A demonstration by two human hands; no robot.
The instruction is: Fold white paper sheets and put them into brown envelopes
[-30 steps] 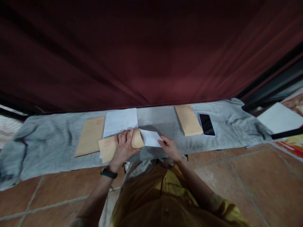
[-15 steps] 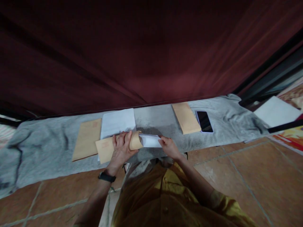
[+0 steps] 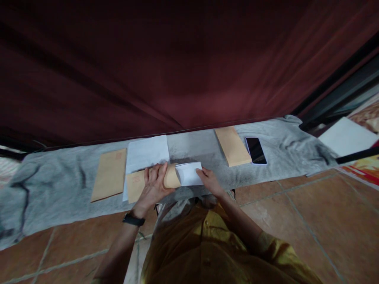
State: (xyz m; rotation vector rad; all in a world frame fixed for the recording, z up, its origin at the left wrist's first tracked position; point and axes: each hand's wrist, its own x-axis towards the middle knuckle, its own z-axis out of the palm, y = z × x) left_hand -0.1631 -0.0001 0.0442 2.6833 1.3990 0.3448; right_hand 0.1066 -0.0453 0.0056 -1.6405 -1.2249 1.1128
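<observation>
A brown paper envelope (image 3: 171,177) lies crosswise in front of me, its open mouth bulging toward the right. My left hand (image 3: 154,184) grips it near that mouth, thumb along the near edge and fingers over the top. Folded white paper (image 3: 189,174) sticks partly out of the mouth; the rest is hidden inside. My right hand (image 3: 209,180) pinches the paper's right end between thumb and fingers. White sheets (image 3: 147,152) lie partly under the envelope and my left hand. Left of them is another brown envelope (image 3: 109,175), lying flat.
A grey cloth (image 3: 192,146) covers the narrow bench. To the right lie a stack of brown envelopes (image 3: 232,146) and a phone (image 3: 256,150) with a dark screen. A dark red curtain (image 3: 189,79) hangs behind. Tiled floor (image 3: 284,213) shows in front.
The envelope has shifted slightly to the right with my left hand. More of the white paper's right end shows, and my right fingers now pinch its edge lower down.
</observation>
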